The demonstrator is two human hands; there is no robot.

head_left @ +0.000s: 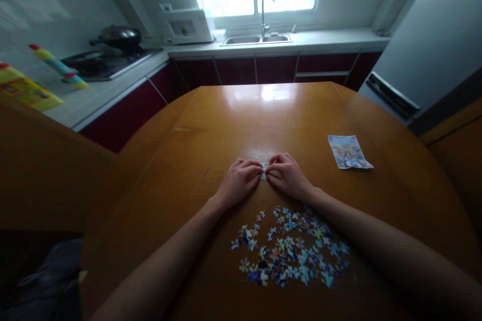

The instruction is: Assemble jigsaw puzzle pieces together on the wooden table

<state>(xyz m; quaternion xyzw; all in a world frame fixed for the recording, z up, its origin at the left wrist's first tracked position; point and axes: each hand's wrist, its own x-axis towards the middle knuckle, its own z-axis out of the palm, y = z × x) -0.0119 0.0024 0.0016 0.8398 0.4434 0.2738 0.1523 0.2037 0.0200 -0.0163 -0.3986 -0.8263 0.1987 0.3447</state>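
My left hand [241, 180] and my right hand [288, 175] meet at the middle of a round wooden table [211, 125]. Both have their fingers curled, pinching small jigsaw pieces [264, 171] between the fingertips, pressed down on the tabletop. Nearer to me, between my forearms, lies a loose scatter of several blue and multicoloured puzzle pieces [291, 248]. A small printed picture card [349, 152] lies flat to the right of my right hand.
Behind the table runs a kitchen counter with dark red cabinets, a sink and tap [263, 35] under a bright window, a microwave [187, 26], and a wok on a hob [118, 37]. A fridge [425, 55] stands at right. A yellow box [24, 90] lies at left.
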